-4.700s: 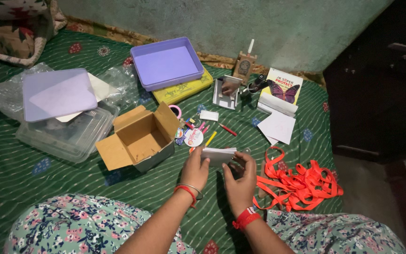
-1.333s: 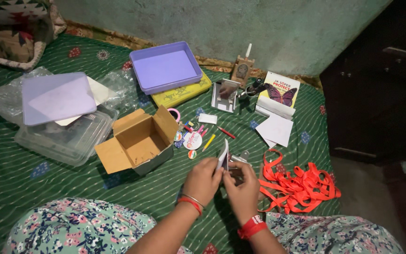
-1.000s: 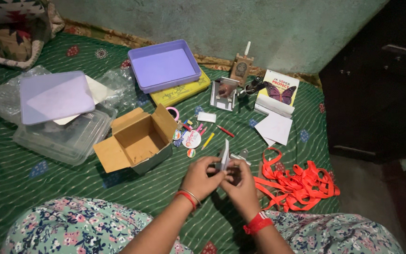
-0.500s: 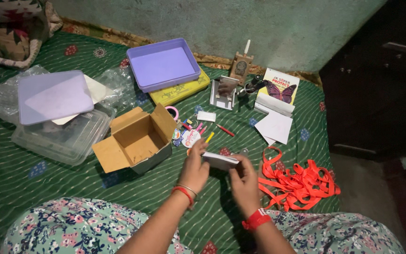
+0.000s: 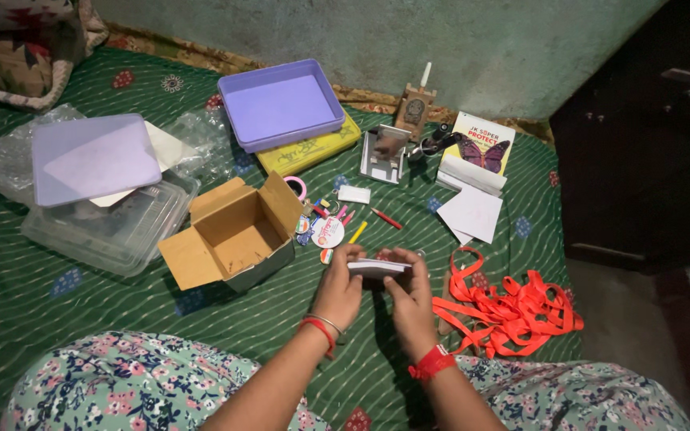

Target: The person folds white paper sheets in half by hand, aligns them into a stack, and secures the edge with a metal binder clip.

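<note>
Both hands hold a thin white stack of cards (image 5: 377, 267) flat between them, just above the green striped bedspread (image 5: 57, 303). My left hand (image 5: 339, 289), with red and silver bangles at the wrist, pinches the stack's left end. My right hand (image 5: 410, 294), with a red wrist band, grips the right end. An open, empty cardboard box (image 5: 233, 233) lies just left of the hands. A heap of red lanyards (image 5: 513, 307) lies to the right. Round badges and small coloured bits (image 5: 327, 227) sit just beyond the hands.
A clear plastic container with a lilac lid (image 5: 97, 195) sits at left, a lilac tray (image 5: 281, 104) on a yellow box (image 5: 313, 150) behind. A small metal device (image 5: 385, 152), a butterfly-printed packet (image 5: 481, 144) and white sheets (image 5: 473, 211) lie at back right. A dark cabinet (image 5: 640, 136) stands right.
The white stack stood on edge between my fingers about a second ago; it has since been turned flat and is held level by both hands. Everything else stays put.
</note>
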